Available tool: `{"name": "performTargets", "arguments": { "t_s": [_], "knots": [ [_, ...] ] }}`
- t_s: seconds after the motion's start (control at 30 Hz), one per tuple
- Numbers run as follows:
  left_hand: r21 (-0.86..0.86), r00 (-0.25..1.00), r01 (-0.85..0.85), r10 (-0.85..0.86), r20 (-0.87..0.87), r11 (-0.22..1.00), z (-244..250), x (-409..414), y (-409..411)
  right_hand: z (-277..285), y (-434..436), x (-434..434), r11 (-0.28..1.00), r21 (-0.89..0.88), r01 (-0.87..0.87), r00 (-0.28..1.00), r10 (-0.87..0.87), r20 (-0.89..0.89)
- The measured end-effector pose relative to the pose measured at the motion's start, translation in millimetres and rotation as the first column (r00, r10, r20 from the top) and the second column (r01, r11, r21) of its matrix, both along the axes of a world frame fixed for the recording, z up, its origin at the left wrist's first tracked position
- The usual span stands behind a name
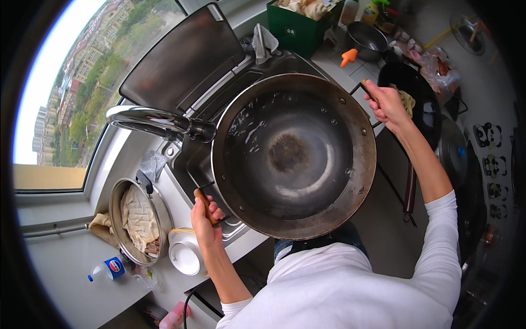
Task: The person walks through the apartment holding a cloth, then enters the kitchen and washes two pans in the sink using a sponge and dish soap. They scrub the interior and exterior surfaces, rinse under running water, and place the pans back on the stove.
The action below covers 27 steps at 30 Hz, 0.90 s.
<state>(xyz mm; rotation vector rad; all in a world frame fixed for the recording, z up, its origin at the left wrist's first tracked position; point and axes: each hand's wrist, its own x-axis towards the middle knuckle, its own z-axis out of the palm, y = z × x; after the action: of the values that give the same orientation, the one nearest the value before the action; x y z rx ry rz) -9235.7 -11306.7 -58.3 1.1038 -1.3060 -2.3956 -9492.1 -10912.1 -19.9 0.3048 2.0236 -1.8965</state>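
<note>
A large metal wok (pixel 254 103) with water (pixel 250 185) in it is held level between my hands, over the front of the sink (pixel 197 164) and its counter edge. My left hand (pixel 207 218) grips one wooden side handle (pixel 207 205). Around the opposite handle (pixel 372 93) my right hand (pixel 388 105) is closed. The chrome faucet (pixel 152 119) arches in from the left, its spout end at the wok's rim. Through the water a dark patch (pixel 287 152) shows on the wok's bottom. The wok hides much of the sink.
Left of the sink stand a steamer pot (pixel 166 209) with cloth inside, white bowls (pixel 185 258) and a plastic bottle (pixel 107 269). Behind it rises a dark sink cover (pixel 185 61); a green box (pixel 289 35) stands farther back. On the right are a black wok (pixel 423 111) and a small pan (pixel 367 38).
</note>
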Motion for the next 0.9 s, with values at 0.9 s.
{"name": "performTargets", "arguments": {
  "t_s": [0.9],
  "knots": [
    [0.117,0.711,0.655,-0.557,-0.428,0.746,141,37,287,124,380,327,0.857,-0.293,0.423,0.863,-0.48,-0.156]
  ]
}}
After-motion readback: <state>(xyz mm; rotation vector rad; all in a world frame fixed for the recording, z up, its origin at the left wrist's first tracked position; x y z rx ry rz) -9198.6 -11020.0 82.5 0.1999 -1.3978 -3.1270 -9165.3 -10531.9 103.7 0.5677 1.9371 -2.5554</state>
